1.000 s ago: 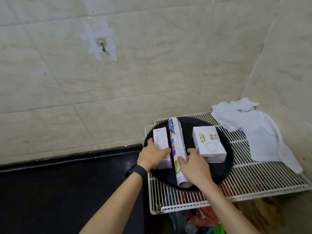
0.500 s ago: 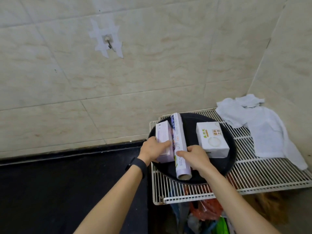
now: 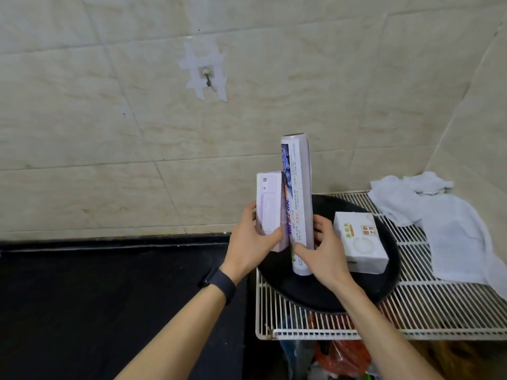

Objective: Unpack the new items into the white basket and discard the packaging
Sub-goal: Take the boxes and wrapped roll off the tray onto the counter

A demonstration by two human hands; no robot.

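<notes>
Glossy cream wall tiles with faint marbled veins fill the background, and a small metal hook (image 3: 206, 78) sits in a patch of pale tape. Below runs a black counter (image 3: 96, 297), matte and flat, and beside it a white wire rack (image 3: 439, 305) of thin parallel bars. On the rack rests a round black tray (image 3: 315, 294) with a smooth low rim, and a crumpled white cloth (image 3: 450, 229) drapes over the rack's far right corner. The left hand (image 3: 248, 248), a dark band at its wrist, pinches a flat lilac cardboard box (image 3: 269, 209) between thumb and fingers near its lower end; the box stands nearly upright, long axis vertical. The right hand (image 3: 322, 256) is closed around the lower part of a cylindrical roll (image 3: 297, 198) in printed film wrap, thumb across the front; the roll also stands on end, top toward the wall, base just above the tray. Box and roll touch side by side. A squat white carton (image 3: 359, 241) with green lettering lies flat on the tray, just right of the right hand.
</notes>
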